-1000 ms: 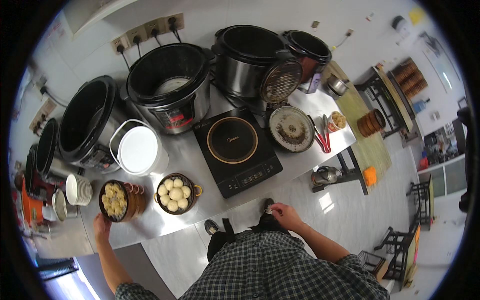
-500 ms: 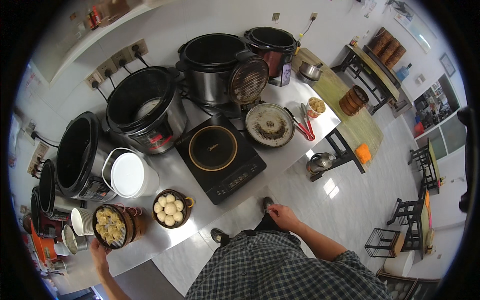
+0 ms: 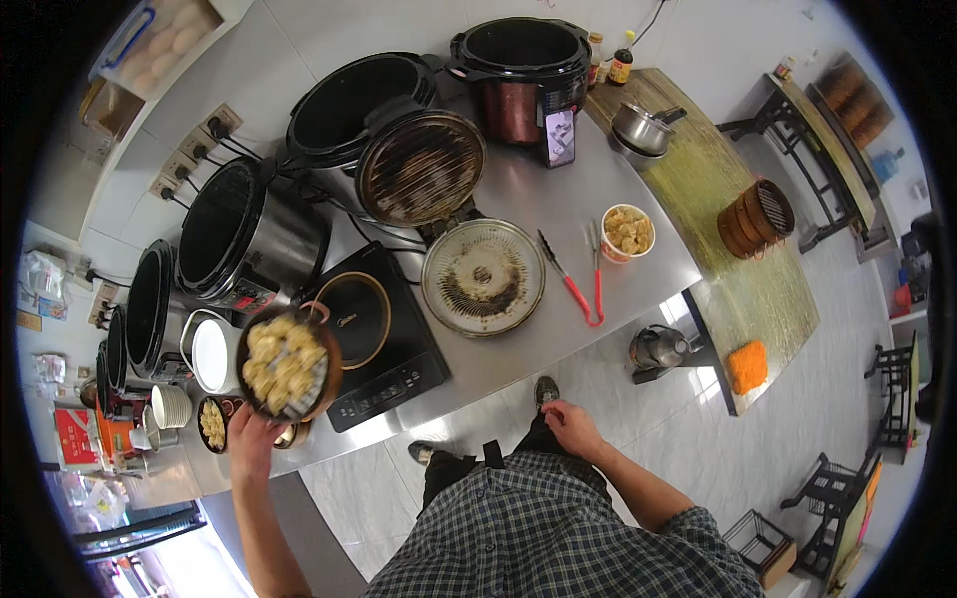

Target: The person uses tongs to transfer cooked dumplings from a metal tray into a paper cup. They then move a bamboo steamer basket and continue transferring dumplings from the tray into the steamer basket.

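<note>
My left hand [image 3: 253,441] grips the near rim of a round bamboo steamer basket [image 3: 332,382], lifted over the counter beside the induction cooker. Pale yellowish dumplings [image 3: 282,361] fill it. Another small basket of dumplings [image 3: 211,425] stands on the counter just left of the hand. Mostly hidden behind the hand and the raised basket is a basket of white buns [image 3: 289,437]. In front of my body, past the counter's edge, my right hand [image 3: 576,429] hangs with its fingers curled in; whatever may be between them cannot be made out.
A black induction cooker [image 3: 389,384] and an open round electric griddle [image 3: 482,277] occupy the steel counter. Red-handled tongs [image 3: 583,299] lie beside a paper tub of food [image 3: 628,234]. Several electric pots [image 3: 518,80] line the wall. A white bucket [image 3: 212,354] and stacked bowls [image 3: 171,407] are left.
My left hand has raised a steamer basket of dumplings from the stack and carried it rightward. The view has shifted to the right. My right hand stays near my body.
</note>
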### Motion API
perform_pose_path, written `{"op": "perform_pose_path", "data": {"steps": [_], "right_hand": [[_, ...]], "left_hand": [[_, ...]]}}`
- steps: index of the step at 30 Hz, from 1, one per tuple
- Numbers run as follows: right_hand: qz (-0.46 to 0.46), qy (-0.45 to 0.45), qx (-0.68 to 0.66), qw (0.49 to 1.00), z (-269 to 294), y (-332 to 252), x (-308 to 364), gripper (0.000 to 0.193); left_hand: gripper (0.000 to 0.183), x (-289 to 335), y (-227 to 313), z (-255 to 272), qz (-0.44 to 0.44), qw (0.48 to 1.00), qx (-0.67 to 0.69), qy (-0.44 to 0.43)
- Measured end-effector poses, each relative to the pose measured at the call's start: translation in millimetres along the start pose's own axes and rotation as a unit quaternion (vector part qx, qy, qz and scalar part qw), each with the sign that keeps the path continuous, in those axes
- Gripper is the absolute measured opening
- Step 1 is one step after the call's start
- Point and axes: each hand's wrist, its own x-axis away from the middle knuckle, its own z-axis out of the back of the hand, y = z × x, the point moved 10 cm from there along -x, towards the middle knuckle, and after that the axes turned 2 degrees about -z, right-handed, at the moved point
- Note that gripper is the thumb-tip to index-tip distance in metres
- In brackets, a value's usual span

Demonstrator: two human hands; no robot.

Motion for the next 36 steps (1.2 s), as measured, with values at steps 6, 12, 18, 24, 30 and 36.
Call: {"op": "perform_pose_path", "data": {"steps": [6, 12, 18, 24, 30, 36], "right_hand": [[-0.048, -0.007, -0.052, 0.997, 69.1, 47.0, -22.1, 0.020], [-0.044, 0.036, -0.110, 0.992, 84.9, 64.5, -43.2, 0.019], [-0.035, 0.028, -0.107, 0.993, 87.1, 18.3, -61.7, 0.019], [0.055, 0.049, -0.156, 0.985, 94.2, -72.2, -118.4, 0.017], [0.100, 0.051, -0.155, 0.981, 75.5, -144.6, -181.8, 0.016], [0.116, 0.026, -0.138, 0.983, 53.2, -197.5, -214.9, 0.028]], "left_hand": [[0.040, -50.7, -1.0, -162.5, 0.018, 0.997, -0.064, -0.036], [0.020, -89.8, 32.1, -280.4, -0.178, 0.891, -0.418, -0.004], [0.030, -71.5, -7.9, -403.4, -0.381, 0.684, -0.613, -0.103], [0.031, -74.0, -4.5, -383.0, -0.381, 0.751, -0.539, -0.028], [0.029, -86.0, -9.4, -347.4, -0.243, 0.853, -0.461, 0.020], [0.024, -87.9, -3.7, -328.1, -0.181, 0.892, -0.414, 0.007]]}}
